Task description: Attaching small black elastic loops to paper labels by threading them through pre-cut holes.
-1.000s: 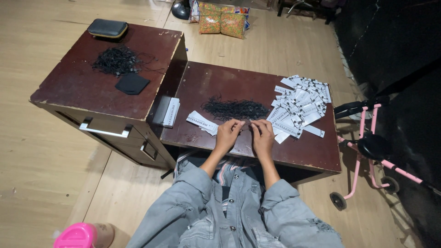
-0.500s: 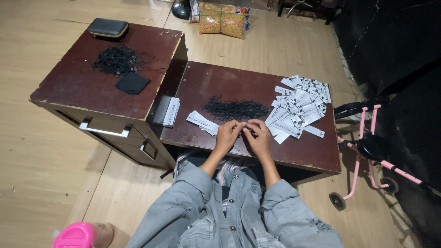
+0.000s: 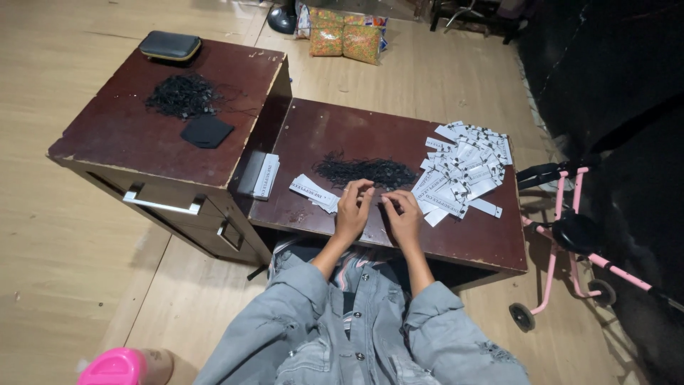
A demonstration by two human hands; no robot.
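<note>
My left hand (image 3: pixel 353 212) and right hand (image 3: pixel 404 216) rest close together on the low dark table (image 3: pixel 491 246), fingertips almost meeting just in front of the pile of black strings (image 3: pixel 365 172). The fingers are curled as if pinching something small between them, but whether either hand actually holds a strand or a tag I cannot tell at this size. To my right lies the heap of white paper tags (image 3: pixel 464 165); a few loose tags (image 3: pixel 313 191) lie to my left. I judge the strings to be light, limp and prone to tangling, best picked singly near one end with the fingertips; the tags look thin, stiff enough to slide, and easily creased, so an edge or corner grip suits them. On the taller cabinet (image 3: pixel 107 146) sit a second string pile (image 3: pixel 182 95), a black cloth piece (image 3: pixel 206 131) and a dark pouch (image 3: pixel 169 45). Compared with one second ago, my hands have drawn nearer together; everything else lies unchanged.
</note>
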